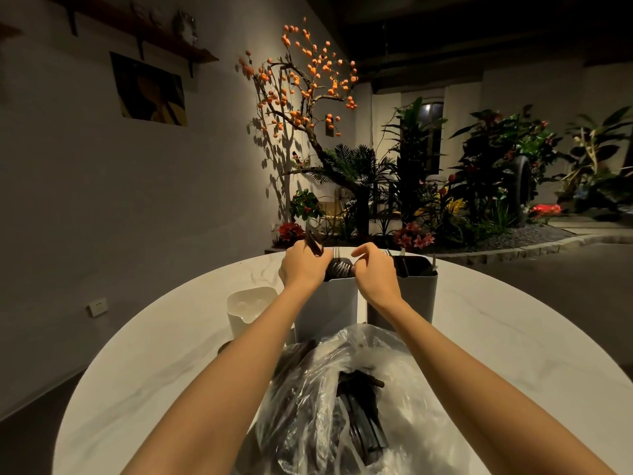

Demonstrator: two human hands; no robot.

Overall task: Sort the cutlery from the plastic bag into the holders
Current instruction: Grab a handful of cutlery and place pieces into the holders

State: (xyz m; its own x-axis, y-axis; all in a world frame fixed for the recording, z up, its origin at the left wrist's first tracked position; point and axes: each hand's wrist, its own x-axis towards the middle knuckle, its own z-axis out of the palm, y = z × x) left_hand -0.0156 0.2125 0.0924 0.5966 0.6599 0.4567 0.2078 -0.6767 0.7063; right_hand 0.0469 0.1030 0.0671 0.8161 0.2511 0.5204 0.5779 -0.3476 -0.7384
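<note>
A clear plastic bag (342, 399) of dark-handled cutlery lies on the white table (496, 337) close to me. Behind it stand two tall grey holders, the left holder (329, 310) and the right holder (418, 293), each with cutlery sticking up. My left hand (303, 267) is above the left holder and grips a bundle of dark cutlery (313, 243) that points up. My right hand (375, 269) has curled fingers on the dark pieces (339, 269) in the left holder's mouth; what it pinches is hidden.
A small white holder (248, 308) stands left of the grey ones, with a dark object at its foot. Beyond the table's round far edge are an orange-fruited tree (308, 97), plants and a stone border. A wall runs along the left.
</note>
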